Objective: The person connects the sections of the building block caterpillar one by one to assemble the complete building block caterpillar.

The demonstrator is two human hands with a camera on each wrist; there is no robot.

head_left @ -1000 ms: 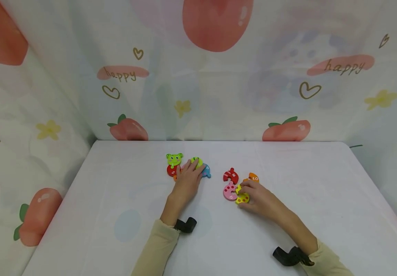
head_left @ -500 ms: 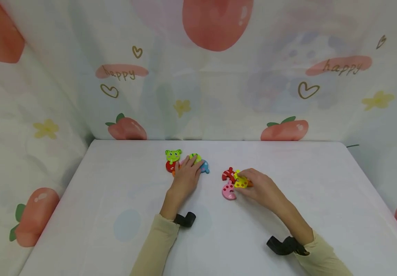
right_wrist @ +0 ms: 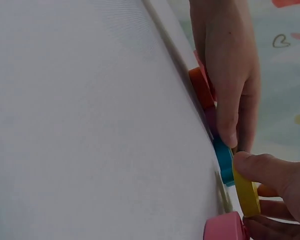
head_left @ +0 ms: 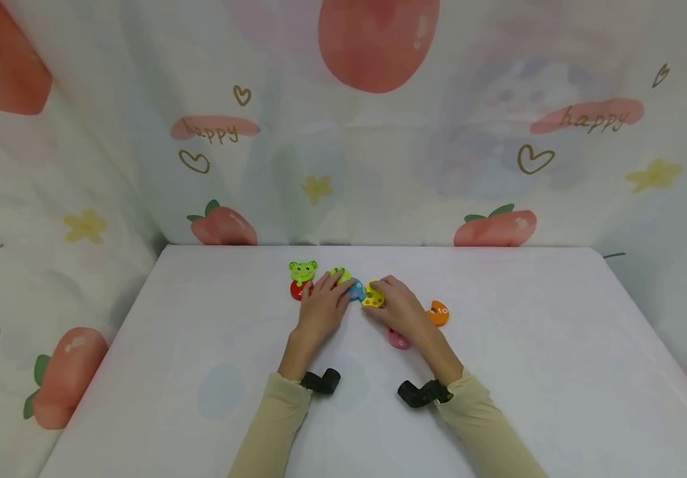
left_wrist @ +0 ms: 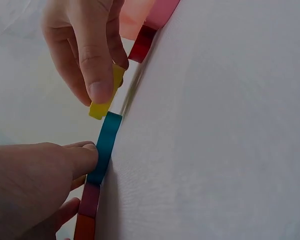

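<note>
Yellow piece is pinched by the right hand, mid-frame in the head view, right by the blue piece; touching or not can't be told. The row from the frog head to blue looks pretty much done, though it's partly covered by the left hand, fingers laid out fairly straight. Pink piece and orange piece, right of centre, seem left over.
</note>
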